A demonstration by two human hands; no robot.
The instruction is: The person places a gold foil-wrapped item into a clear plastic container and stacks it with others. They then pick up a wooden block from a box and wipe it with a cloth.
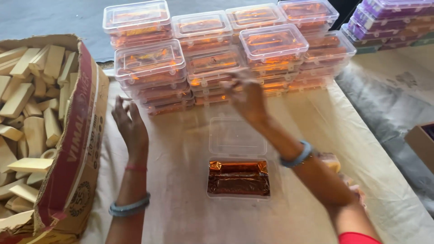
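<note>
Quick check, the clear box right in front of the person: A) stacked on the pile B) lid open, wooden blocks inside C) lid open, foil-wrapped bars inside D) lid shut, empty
C: the clear box lies on the table cloth with its lid swung back, holding shiny orange-brown wrapped bars.

clear glossy plastic box, matt wooden blocks

The left hand is raised, its back facing the camera, fingers loosely spread and pointing to 12 o'clock, holding nothing. The right hand reaches toward 11 o'clock, blurred, fingers extended; its forearm runs down to 5 o'clock.
</note>
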